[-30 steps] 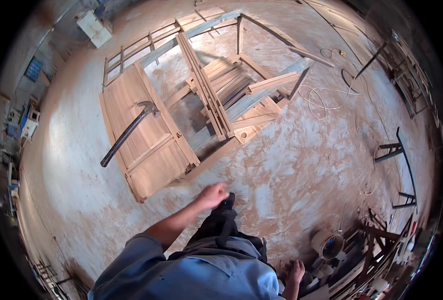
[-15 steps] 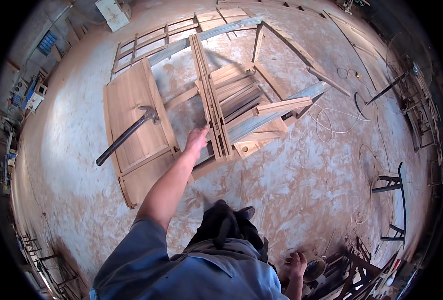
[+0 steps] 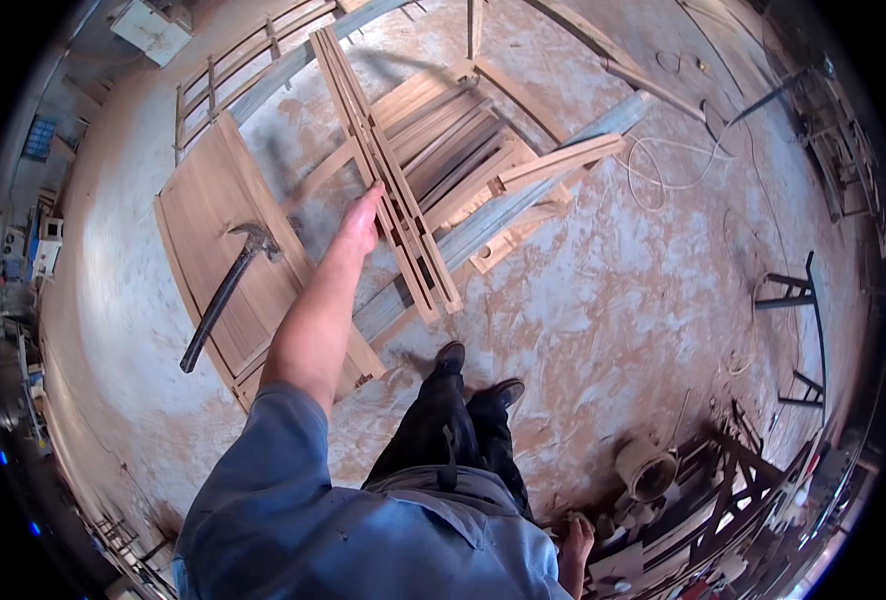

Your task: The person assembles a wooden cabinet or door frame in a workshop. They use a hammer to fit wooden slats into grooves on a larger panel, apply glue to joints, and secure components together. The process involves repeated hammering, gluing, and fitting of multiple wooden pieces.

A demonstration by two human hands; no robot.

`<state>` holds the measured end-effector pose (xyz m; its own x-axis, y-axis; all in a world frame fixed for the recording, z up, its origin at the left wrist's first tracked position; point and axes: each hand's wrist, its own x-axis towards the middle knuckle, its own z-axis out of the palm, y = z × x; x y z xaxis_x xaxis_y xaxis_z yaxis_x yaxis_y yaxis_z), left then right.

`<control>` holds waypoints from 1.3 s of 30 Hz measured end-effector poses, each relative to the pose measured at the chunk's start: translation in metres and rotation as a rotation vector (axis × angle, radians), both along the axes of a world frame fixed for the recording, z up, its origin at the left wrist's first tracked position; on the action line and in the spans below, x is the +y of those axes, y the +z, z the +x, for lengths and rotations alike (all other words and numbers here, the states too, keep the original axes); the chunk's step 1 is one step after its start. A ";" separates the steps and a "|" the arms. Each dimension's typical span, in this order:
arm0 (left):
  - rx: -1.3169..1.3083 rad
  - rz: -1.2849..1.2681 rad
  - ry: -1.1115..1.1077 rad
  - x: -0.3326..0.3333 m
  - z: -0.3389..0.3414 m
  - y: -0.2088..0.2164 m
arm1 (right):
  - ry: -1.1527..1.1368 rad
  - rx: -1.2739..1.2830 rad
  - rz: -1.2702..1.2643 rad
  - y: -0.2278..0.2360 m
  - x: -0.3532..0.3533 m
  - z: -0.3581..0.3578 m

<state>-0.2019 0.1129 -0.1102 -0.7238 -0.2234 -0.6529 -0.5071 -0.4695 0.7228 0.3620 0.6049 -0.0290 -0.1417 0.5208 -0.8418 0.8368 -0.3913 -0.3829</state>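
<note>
My left arm reaches forward, and my left hand [image 3: 361,222] is closed at the left edge of a bundle of long grooved wooden strips [image 3: 388,180]; its fingertips are partly hidden. The strips lie across two greyish beams, the nearer beam [image 3: 498,233] passing under their near end. Left of that hand a claw hammer [image 3: 228,295] with a dark handle rests on a flat wooden panel [image 3: 203,205]. My right hand [image 3: 576,540] hangs low by my side with loosely bent fingers, and nothing shows in it.
A short wooden piece [image 3: 560,163] lies across the near beam, and stacked boards [image 3: 453,150] sit between the beams. A pale cable [image 3: 653,165] loops on the floor to the right. Near my right side are a bucket [image 3: 647,468] and scrap wood [image 3: 728,480]. A black trestle-like frame [image 3: 813,330] lies farther right.
My view has shifted, and I stand more upright from the work. The strips have moved toward me past the near beam, with my left hand at them. My right hand stays low.
</note>
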 end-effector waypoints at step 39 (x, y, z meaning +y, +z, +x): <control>0.652 0.956 -1.182 0.542 0.512 0.265 | -1.421 0.207 0.457 0.033 -0.187 0.555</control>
